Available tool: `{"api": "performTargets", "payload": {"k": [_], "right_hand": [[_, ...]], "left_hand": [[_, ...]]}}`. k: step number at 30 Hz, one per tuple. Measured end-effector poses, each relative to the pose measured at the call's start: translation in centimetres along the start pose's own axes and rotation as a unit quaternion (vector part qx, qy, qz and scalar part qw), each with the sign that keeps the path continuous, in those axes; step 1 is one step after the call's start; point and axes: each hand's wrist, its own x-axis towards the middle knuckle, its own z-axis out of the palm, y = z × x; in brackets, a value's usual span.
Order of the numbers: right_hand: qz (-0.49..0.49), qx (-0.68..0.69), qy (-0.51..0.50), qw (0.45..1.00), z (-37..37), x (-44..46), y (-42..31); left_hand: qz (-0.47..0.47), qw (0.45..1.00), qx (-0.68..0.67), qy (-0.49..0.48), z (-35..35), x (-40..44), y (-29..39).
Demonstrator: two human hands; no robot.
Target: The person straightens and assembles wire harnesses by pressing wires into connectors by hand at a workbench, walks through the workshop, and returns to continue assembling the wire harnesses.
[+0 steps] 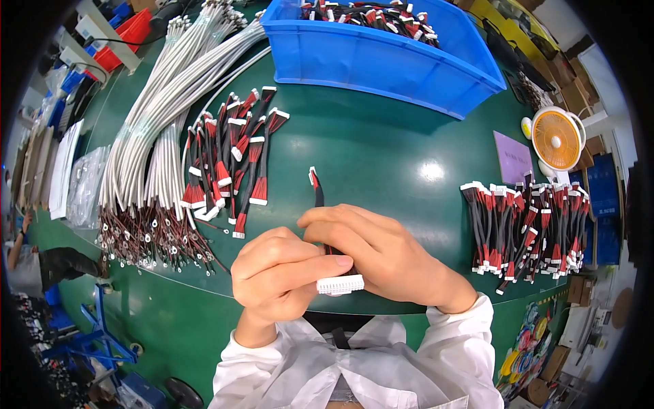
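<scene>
A short wire harness with a black sleeve (318, 196) is held between my two hands close to my body. Its wide white connector (340, 284) points toward me, and a smaller white plug with red wire (313, 176) sticks out beyond my fingers. My left hand (276, 273) is closed, with its thumb pressed just above the wide connector. Bent fingers of my right hand (381, 255) wrap round the harness from the other side. Most of the sleeve and the wires near the connector are hidden by my fingers.
Loose red-and-black harnesses (235, 146) lie left of centre beside bundled white cables (153, 123) with ring terminals. A blue bin (381, 65) of harnesses stands at the back. Rows of harnesses (524, 228), a purple card (512, 157) and an orange fan (556, 140) are at the right.
</scene>
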Motion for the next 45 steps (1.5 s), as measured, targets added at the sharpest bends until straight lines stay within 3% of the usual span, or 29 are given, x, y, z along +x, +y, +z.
{"api": "performTargets", "payload": {"k": [13, 22, 45], "right_hand": [[-0.012, -0.025, 0.015, 1.0, -0.09, -0.15, 0.15], [0.01, 0.067, -0.014, 0.998, -0.13, 0.12, -0.11], [-0.001, -0.025, 0.006, 1.0, -0.12, -0.34, 0.22]], "left_hand": [[0.001, 1.0, -0.015, 0.015, 0.28, 0.18, -0.01], [0.017, 0.999, 0.028, 0.006, 0.5, 0.39, 0.6], [-0.006, 0.999, -0.033, 0.021, 0.73, 0.17, -0.38]]}}
